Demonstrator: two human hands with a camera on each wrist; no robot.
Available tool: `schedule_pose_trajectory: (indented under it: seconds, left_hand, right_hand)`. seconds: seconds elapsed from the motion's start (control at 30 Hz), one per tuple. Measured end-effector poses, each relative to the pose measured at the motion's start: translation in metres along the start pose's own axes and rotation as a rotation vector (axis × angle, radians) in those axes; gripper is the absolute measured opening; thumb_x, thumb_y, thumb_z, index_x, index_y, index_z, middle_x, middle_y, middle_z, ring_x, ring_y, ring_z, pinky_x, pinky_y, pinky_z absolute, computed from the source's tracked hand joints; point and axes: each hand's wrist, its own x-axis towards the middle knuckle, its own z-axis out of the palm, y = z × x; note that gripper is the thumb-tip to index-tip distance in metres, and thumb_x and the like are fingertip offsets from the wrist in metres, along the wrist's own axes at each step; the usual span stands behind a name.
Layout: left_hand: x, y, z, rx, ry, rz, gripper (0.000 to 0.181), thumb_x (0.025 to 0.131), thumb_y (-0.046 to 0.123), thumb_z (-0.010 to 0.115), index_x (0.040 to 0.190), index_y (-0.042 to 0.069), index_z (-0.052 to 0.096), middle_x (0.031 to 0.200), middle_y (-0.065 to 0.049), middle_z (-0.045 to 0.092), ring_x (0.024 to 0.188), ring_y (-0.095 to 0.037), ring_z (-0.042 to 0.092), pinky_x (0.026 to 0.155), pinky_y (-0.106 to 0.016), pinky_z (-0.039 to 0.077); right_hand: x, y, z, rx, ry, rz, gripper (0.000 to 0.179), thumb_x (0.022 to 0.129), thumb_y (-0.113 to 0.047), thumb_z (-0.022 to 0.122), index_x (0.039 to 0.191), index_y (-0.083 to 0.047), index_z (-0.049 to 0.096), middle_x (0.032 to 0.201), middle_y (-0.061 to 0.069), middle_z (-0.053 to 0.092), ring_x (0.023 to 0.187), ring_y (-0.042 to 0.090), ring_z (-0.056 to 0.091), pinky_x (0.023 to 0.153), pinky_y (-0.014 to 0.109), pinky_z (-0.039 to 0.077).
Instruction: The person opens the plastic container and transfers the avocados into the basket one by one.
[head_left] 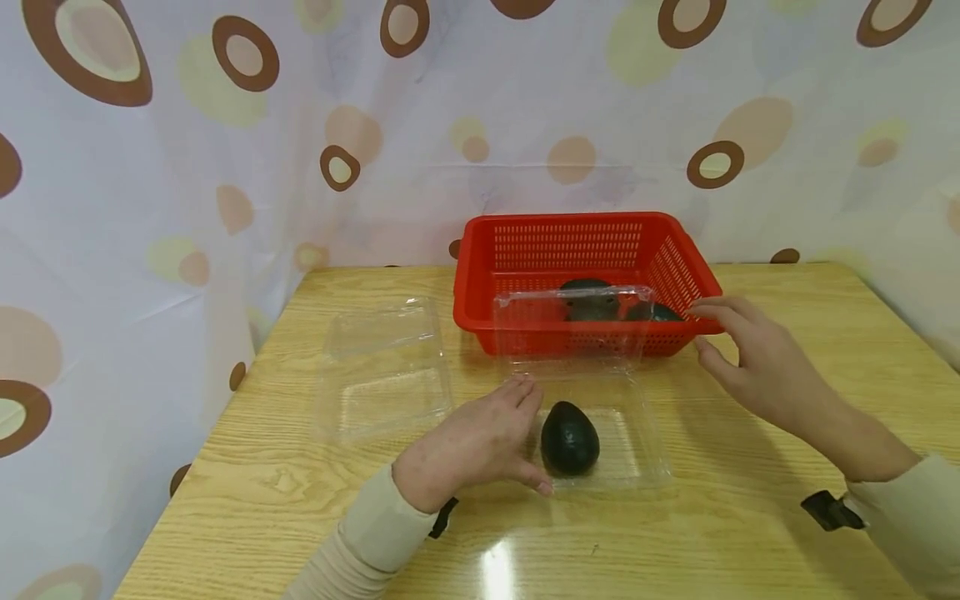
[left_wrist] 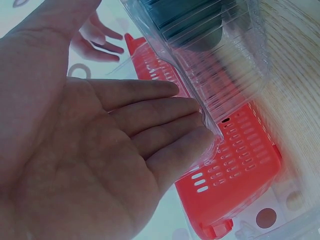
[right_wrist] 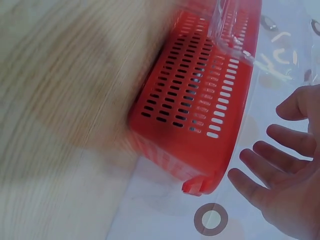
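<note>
A dark green avocado (head_left: pixel 570 439) sits in the base of a clear plastic clamshell box (head_left: pixel 626 437), whose raised lid (head_left: pixel 525 333) overlaps the red basket behind. At the box's left side is my left hand (head_left: pixel 480 437), its fingers extended along the edge; the left wrist view shows the fingertips right at the clear rim and an unfilled palm. My right hand (head_left: pixel 765 375) is spread at the front right corner of the red plastic basket (head_left: pixel 577 219), holding nothing. Inside the basket lie dark avocados (head_left: pixel 588 300), partly hidden by the lid and front wall.
Another clear clamshell box (head_left: pixel 386 400) lies opened on the wooden table (head_left: pixel 247 467), left of the avocado's box. A patterned curtain (head_left: pixel 420 108) hangs behind the table and along its left side.
</note>
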Motion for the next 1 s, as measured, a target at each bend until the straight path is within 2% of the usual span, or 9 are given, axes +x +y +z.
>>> schedule_pose_trajectory:
  seconds: [0.1,0.17,0.27,0.53,0.7,0.83,1.0]
  left_hand:
    - [0.000,0.000,0.000,-0.011,-0.004,0.000,0.113,0.071,0.065,0.076,0.152,-0.001,0.034,0.159,-0.018,0.034,0.149,-0.028,0.032,0.120,-0.034,0.031]
    - [0.000,0.000,0.001,-0.011,-0.005,0.000,0.113,0.070,0.066,0.076,0.152,-0.002,0.035,0.159,-0.018,0.034,0.149,-0.029,0.032,0.120,-0.034,0.031]
    - [0.001,0.000,0.001,-0.019,-0.008,0.002,0.114,0.070,0.065,0.077,0.151,-0.003,0.034,0.159,-0.019,0.033,0.149,-0.030,0.032,0.121,-0.035,0.031]
    - [0.001,0.000,0.001,-0.023,-0.003,-0.010,0.112,0.070,0.064,0.078,0.151,0.000,0.035,0.159,-0.017,0.034,0.149,-0.028,0.032,0.119,-0.034,0.033]
    - [0.001,0.000,0.001,-0.019,-0.013,-0.012,0.112,0.071,0.064,0.077,0.152,0.000,0.035,0.160,-0.017,0.033,0.149,-0.027,0.032,0.120,-0.034,0.031]
    - [0.001,0.000,0.001,-0.018,-0.014,-0.007,0.112,0.071,0.064,0.077,0.152,0.000,0.035,0.159,-0.017,0.033,0.149,-0.027,0.032,0.121,-0.034,0.031]
    - [0.001,0.000,0.001,-0.012,-0.004,-0.006,0.112,0.070,0.065,0.077,0.152,0.000,0.035,0.159,-0.016,0.034,0.149,-0.027,0.033,0.120,-0.033,0.032]
  right_hand:
    - [-0.005,-0.005,0.000,0.027,0.030,-0.014,0.036,0.082,0.004,0.071,0.117,-0.001,0.065,0.119,0.012,0.062,0.106,0.030,0.060,0.086,0.006,0.033]
    - [-0.009,-0.008,0.000,0.047,0.043,-0.011,0.037,0.081,0.004,0.071,0.116,-0.002,0.066,0.118,0.012,0.063,0.107,0.030,0.060,0.090,-0.001,0.027]
    - [-0.014,-0.012,0.001,0.064,0.052,-0.009,0.039,0.079,0.006,0.072,0.117,-0.001,0.066,0.119,0.014,0.063,0.106,0.030,0.059,0.090,-0.001,0.027]
    - [-0.025,-0.019,0.006,0.080,0.051,-0.024,0.045,0.077,0.007,0.073,0.121,-0.003,0.065,0.121,0.008,0.064,0.100,0.019,0.057,0.085,0.005,0.035]
    - [-0.031,-0.027,0.010,0.085,0.047,-0.024,0.045,0.077,0.006,0.075,0.120,-0.004,0.066,0.121,0.006,0.064,0.096,0.011,0.053,0.080,0.009,0.040]
    - [-0.034,-0.035,0.013,0.120,0.049,-0.033,0.048,0.076,0.006,0.076,0.122,-0.007,0.066,0.121,0.004,0.063,0.100,0.004,0.053,0.085,0.004,0.038]
    - [-0.036,-0.044,0.018,0.168,0.029,-0.079,0.052,0.075,0.007,0.077,0.122,-0.010,0.065,0.120,0.000,0.063,0.106,0.005,0.054,0.092,0.002,0.035]
